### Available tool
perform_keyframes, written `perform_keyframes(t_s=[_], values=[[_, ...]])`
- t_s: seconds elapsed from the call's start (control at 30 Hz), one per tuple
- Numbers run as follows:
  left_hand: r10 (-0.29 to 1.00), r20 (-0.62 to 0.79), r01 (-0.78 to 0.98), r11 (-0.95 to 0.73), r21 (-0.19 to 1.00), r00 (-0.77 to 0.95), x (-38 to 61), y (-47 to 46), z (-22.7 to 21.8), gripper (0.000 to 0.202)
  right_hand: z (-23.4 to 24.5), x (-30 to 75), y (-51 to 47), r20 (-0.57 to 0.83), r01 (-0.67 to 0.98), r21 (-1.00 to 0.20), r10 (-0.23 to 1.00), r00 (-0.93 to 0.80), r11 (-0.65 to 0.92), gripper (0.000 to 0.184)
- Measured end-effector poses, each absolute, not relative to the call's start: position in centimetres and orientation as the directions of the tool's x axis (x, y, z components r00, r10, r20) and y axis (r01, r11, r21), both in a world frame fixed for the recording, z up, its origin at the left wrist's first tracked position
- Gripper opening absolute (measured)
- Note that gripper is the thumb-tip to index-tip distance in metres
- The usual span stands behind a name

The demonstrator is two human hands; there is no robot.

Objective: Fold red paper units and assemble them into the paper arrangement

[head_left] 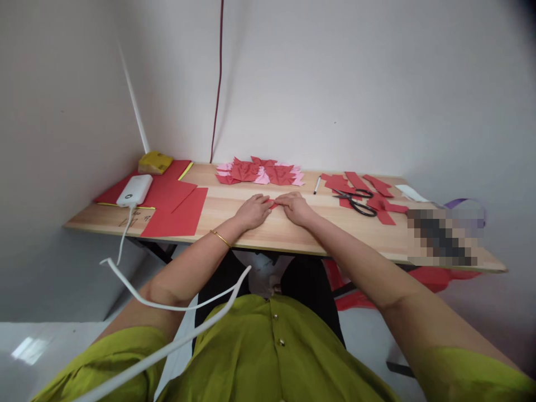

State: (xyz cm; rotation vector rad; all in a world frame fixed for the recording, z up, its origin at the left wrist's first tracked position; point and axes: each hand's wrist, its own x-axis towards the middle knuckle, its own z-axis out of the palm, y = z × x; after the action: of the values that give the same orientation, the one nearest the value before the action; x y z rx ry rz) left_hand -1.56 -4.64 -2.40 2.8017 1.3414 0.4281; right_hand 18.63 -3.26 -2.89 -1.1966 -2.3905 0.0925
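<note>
Between my hands, at the middle of the wooden table (234,199), lies a small piece of red paper (273,204), mostly hidden under my fingers. My left hand (253,213) presses its closed fingertips on the paper's left side. From the right, my right hand (295,207) pinches the paper's other side, fingers curled down. Behind my hands, against the wall, sits a cluster of folded red and pink paper pieces (259,171).
On the left are red paper sheets (184,215), a white power bank (134,190) with a cable, and a yellow packet (155,163). To the right lie a pen (317,185), black-handled scissors (363,207) and red paper scraps (380,207). A pixelated dark object (444,237) is farther right.
</note>
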Motion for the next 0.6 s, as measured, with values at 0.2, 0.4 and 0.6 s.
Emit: perform_keyframes(t_s=[0.2, 0.4, 0.6], values=[[0.780, -0.003, 0.774, -0.620, 0.130, 0.626, -2.1, -7.6, -0.5, 0.081, -2.3, 18.4, -5.4, 0.326, 0.718, -0.170, 0.726, -0.605, 0.675, 0.043], [0.779, -0.057, 0.779, -0.618, 0.105, 0.625, -2.8, -11.4, -0.1, 0.102, -1.3, 18.0, -10.2, 0.177, 0.796, -0.118, 0.802, -0.571, 0.593, 0.047], [0.802, -0.062, 0.803, -0.586, 0.111, 0.594, -2.6, -11.8, -0.3, 0.107, -0.7, 17.4, -12.1, 0.048, 0.865, -0.121, 0.873, -0.485, 0.487, 0.056]])
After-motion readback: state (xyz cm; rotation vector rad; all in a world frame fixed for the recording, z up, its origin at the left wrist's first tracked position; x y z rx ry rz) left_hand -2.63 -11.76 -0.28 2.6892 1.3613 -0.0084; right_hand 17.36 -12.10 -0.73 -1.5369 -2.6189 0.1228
